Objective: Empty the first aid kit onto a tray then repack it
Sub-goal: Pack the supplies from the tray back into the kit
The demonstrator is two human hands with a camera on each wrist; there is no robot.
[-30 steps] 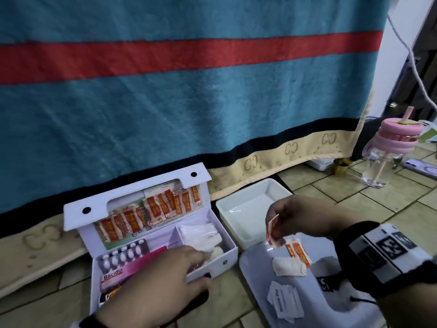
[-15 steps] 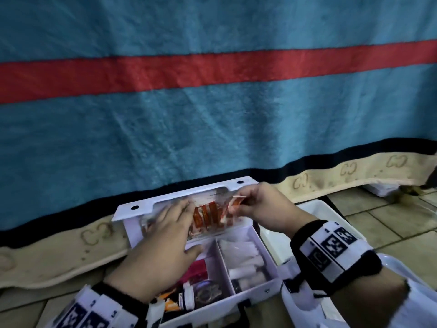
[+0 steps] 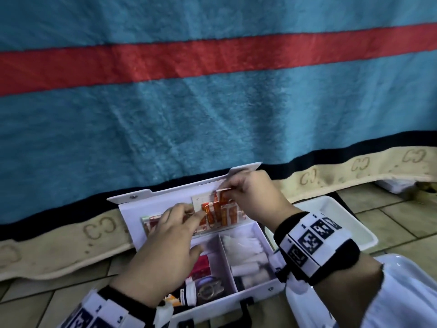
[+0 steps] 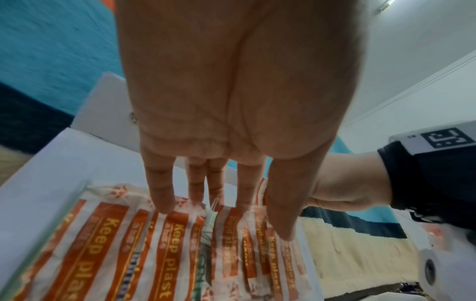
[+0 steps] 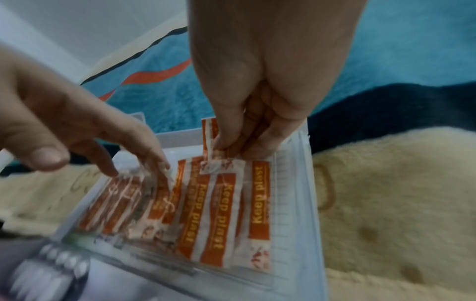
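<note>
Plasters [image 5: 206,211]: light, flimsy, slippery; pinch your strip's top edge at 12 o'clock.
Right hand [image 3: 250,197]: fingers pinching one plaster.
Left hand [image 3: 163,252]: fingers straight, pressing the plasters.

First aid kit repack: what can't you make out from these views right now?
- Left compartment of the first aid kit: head view, the left hand covers most of it.
- Tray: head view, hidden by the right forearm and cut off by the frame edge.
- Plasters under the left hand: right wrist view, blurred.
- Right hand grip on the plaster strip: the fingers hide how far the strip sits in the lid pocket.
</note>
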